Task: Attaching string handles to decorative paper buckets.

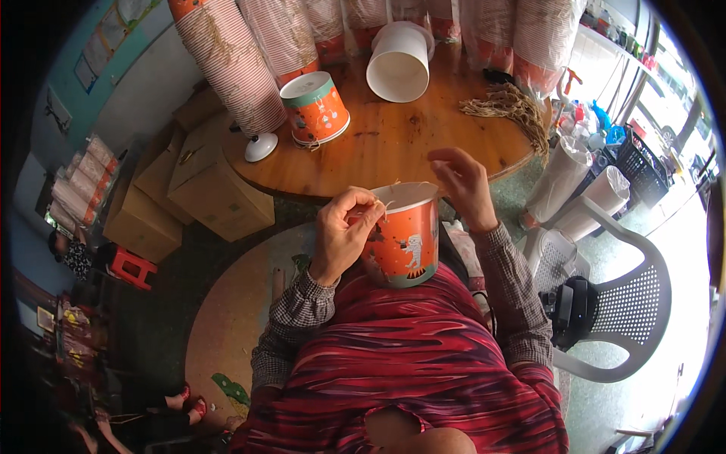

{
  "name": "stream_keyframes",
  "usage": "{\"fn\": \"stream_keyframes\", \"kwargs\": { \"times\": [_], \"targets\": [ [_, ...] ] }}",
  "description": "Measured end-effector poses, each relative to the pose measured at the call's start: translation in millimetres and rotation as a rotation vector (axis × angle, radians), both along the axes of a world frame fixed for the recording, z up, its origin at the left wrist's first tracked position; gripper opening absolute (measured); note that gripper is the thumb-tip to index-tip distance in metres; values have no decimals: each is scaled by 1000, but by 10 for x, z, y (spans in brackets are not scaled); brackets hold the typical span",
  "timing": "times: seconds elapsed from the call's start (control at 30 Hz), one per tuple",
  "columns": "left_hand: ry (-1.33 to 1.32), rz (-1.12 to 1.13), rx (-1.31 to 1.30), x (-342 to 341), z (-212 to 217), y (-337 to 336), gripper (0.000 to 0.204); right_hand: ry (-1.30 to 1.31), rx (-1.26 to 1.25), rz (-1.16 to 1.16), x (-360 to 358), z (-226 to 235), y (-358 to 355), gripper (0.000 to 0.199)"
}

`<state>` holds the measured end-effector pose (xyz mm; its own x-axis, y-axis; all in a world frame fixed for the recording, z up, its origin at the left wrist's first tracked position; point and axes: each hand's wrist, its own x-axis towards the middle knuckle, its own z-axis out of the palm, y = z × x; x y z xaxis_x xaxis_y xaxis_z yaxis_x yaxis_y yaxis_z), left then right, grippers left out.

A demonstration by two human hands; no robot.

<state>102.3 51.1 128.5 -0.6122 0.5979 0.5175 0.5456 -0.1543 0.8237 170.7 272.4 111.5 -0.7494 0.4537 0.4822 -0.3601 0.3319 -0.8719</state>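
An orange printed paper bucket (404, 246) with a pale rim and green base band stands upright in my lap, its mouth facing up. At the rim's left side, my left hand (340, 233) is closed, thumb and fingertips pinched on a thin strand of twine (389, 206). Just beyond the rim's right side is my right hand (470, 193), raised with its fingers bent and apart; nothing clear shows in it. A similar paper bucket (316, 110), with twine at its base, stands on the wooden table ahead. The bucket's far inside is partly hidden.
On the round wooden table (378, 155) are a white bucket (399, 74) lying on its side, a white lid-like piece (261, 147), a twine bundle (508, 110) and tall bucket stacks (236, 64). Cardboard boxes (219, 193) stand left; a grey plastic chair (624, 306) stands right.
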Motion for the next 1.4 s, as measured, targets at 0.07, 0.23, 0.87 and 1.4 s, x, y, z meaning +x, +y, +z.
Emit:
{"fn": "stream_keyframes", "kwargs": {
  "times": [0.07, 0.23, 0.87, 1.4],
  "targets": [
    [19, 1, 1, -2, -16, -10, 6, 30, 203, 75, 89, 176, -228, 18],
    [143, 44, -30, -3, 61, -38, 6, -161, 367, 331, 62, 382, -376, 17],
    [254, -26, -98, -57, 37, 13, 6, -171, 147, 319, -12, 72, -337, 13],
    [451, -10, -69, -53, -4, 45, 9, -138, 152, 256, -6, 68, -311, 15]
  ]
}}
